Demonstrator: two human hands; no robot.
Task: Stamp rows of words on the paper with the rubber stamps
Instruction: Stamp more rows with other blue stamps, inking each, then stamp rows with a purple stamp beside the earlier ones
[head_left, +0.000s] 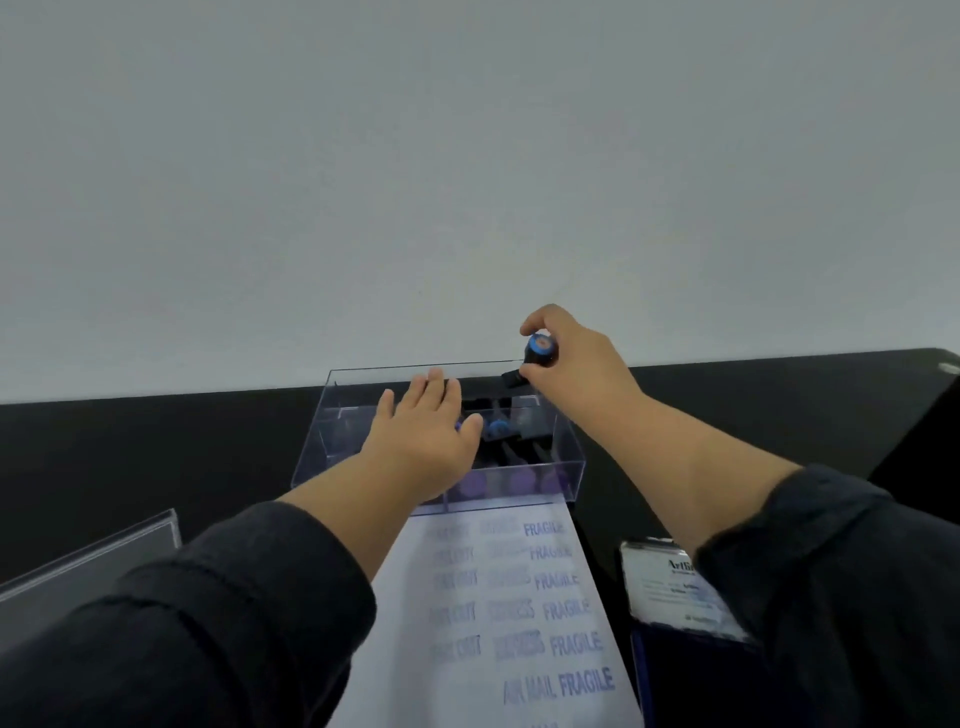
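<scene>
A clear acrylic lid (88, 566) lies at the far left edge of the black table (156, 447), partly covered by the person's dark left sleeve (218, 613). The left hand (423, 436) reaches forward over a clear plastic box (332, 431) that sits against the pale wall (467, 156); its fingers are straight and spread, palm down, the grip holding nothing, and whether it touches the box cannot be told. Inside the box, black-handled rubber stamps (498, 431) with blue caps stand in a rack just beside the left thumb, and purple discs show through the near wall.

Touching the near side of the box, a white sheet of paper (415, 623) runs toward the camera between the two forearms. It carries blue stamped words in rows: the right column reads FRAGILE over and over, a lower row reads AIR MAIL FRAGILE, and the two columns to the left are too blurred to read.

Above the box's far right corner, the right hand (566, 353) holds a black stamp with a blue round top (537, 353), thumb and fingers curled round its handle in a closed grip, the stamp raised clear of the rack. At the right, under the right sleeve (841, 597), lies a blue-edged ink pad tin (670, 587) with a white printed label, near the paper's right edge.
</scene>
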